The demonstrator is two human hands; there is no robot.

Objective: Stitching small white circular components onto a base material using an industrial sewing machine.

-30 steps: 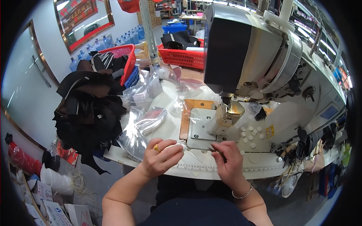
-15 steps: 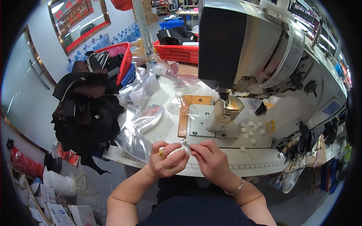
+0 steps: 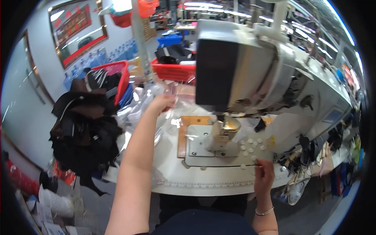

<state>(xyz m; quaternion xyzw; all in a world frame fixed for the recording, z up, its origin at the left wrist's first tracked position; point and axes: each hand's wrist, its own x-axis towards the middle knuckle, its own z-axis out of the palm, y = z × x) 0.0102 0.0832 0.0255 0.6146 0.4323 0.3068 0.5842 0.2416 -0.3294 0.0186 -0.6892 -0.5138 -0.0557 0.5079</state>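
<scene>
My left hand (image 3: 163, 103) reaches far out over the heap of clear plastic pieces (image 3: 135, 111) left of the sewing machine. Motion smears its fingers, so whether they grip any plastic does not show. At the right front of the table, my right hand (image 3: 265, 175) has thumb and fingers pinched together. A small dark tip shows at its fingertips, too small to name. Just beyond that hand lie several white round discs (image 3: 250, 145). The sewing machine (image 3: 250, 74) stands in the middle, its metal plate (image 3: 196, 145) set in the white table (image 3: 172, 172).
A large pile of black fabric pieces (image 3: 84, 133) stands at the left, near a red basket (image 3: 124, 84). Another red basket (image 3: 174, 72) is behind the plastic. The machine head overhangs the work area. A ruler strip (image 3: 211, 183) follows the table's front edge.
Both hands were together at the table's front edge, fingering a small item. They have parted: the left went far forward to the plastic, the right moved right beside the discs. The view has shifted.
</scene>
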